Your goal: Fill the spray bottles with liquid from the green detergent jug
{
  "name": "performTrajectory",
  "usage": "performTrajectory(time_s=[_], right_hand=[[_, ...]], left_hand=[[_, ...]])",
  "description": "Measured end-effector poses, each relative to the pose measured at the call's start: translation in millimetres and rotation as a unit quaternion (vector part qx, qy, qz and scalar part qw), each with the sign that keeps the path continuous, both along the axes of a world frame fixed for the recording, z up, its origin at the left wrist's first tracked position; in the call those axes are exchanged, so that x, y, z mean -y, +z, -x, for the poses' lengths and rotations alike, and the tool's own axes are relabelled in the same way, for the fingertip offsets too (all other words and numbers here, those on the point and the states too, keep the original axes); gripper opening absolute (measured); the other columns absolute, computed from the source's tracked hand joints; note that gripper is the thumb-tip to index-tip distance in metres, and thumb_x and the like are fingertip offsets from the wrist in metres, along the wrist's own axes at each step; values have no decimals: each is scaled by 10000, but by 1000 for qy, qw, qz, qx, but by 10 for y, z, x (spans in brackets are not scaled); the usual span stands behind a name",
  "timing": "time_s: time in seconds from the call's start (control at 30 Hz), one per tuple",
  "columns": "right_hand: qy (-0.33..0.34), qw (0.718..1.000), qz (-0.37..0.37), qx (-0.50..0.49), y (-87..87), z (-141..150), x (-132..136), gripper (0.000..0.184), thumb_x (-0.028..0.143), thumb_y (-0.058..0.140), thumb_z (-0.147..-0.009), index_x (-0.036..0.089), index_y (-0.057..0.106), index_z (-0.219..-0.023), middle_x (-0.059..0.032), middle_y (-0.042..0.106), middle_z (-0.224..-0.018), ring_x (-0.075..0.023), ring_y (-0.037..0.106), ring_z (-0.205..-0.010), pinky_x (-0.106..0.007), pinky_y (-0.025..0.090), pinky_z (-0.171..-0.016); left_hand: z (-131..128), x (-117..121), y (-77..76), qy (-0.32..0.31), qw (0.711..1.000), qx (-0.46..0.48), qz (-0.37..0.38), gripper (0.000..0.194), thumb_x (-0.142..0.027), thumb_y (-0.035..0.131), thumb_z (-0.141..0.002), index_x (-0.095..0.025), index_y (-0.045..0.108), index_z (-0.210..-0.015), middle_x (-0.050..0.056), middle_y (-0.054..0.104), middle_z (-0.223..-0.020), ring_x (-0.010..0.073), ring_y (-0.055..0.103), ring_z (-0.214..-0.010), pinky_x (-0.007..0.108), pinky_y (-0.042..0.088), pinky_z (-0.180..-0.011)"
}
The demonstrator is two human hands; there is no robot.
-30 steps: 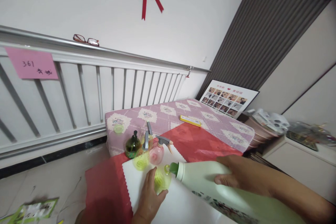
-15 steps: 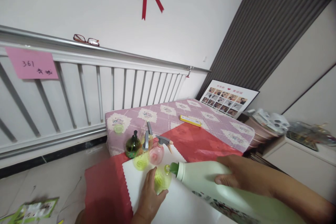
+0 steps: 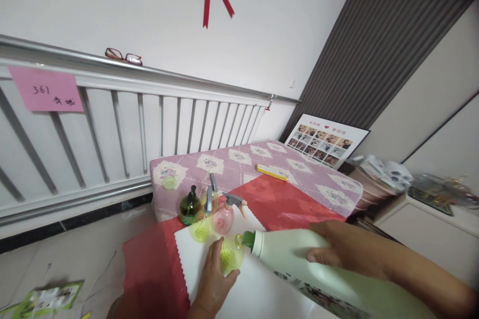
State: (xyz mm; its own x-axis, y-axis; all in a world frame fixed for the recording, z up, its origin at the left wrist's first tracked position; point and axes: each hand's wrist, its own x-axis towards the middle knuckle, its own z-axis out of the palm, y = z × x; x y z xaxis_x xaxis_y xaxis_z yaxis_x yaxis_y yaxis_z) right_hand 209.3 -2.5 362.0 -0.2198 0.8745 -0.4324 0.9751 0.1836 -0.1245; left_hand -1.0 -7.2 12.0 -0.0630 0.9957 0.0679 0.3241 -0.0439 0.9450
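Observation:
My right hand (image 3: 344, 249) grips a large pale green bottle (image 3: 299, 264) tipped on its side, its green spout (image 3: 247, 239) against the mouth of a small round yellow-green bottle (image 3: 231, 255). My left hand (image 3: 211, 281) is wrapped round that small bottle and holds it on a white cloth (image 3: 247, 289). Just behind stand a dark green pump bottle (image 3: 189, 208), a pink spray bottle (image 3: 224, 218), another yellow-green round bottle (image 3: 201, 228) and a yellowish spray bottle (image 3: 211, 197).
The low table has a purple patterned cover (image 3: 232, 159) and a red cloth (image 3: 277, 199). A yellow flat object (image 3: 271, 172) lies further back. A white radiator (image 3: 112, 129) with glasses (image 3: 123, 56) on top stands behind. Clutter fills a cabinet (image 3: 411, 194) at right.

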Motion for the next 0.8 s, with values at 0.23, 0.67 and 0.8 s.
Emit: performTrajectory(time_s=[0.23, 0.67, 0.8], right_hand=[[14, 1000, -3, 1, -33, -37, -5, 416, 593, 534, -828, 236, 680, -983, -119, 742, -1117, -328, 687, -989, -395, 522, -816], [18, 1000, 0, 4, -49, -47, -13, 428, 605, 539, -826, 240, 673, -1005, -115, 741, -1122, -323, 686, -989, -391, 517, -821], [12, 1000, 3, 1, -37, -39, -13, 402, 581, 550, -828, 236, 676, -993, -117, 738, -1136, -323, 683, -1005, -395, 513, -835]], left_hand=[[10, 7, 11, -5, 1000, 2, 0, 844, -248, 635, -658, -81, 335, -1429, 196, 441, -1504, 294, 378, -1436, 432, 285, -1228], [6, 7, 16, 2, 1000, 9, -13, 821, -228, 632, -658, -125, 341, -1419, 166, 471, -1474, 275, 411, -1406, 423, 314, -1209], [0, 5, 2, 5, 1000, 8, -17, 823, -222, 635, -651, -121, 349, -1416, 167, 473, -1471, 280, 411, -1409, 423, 315, -1210]])
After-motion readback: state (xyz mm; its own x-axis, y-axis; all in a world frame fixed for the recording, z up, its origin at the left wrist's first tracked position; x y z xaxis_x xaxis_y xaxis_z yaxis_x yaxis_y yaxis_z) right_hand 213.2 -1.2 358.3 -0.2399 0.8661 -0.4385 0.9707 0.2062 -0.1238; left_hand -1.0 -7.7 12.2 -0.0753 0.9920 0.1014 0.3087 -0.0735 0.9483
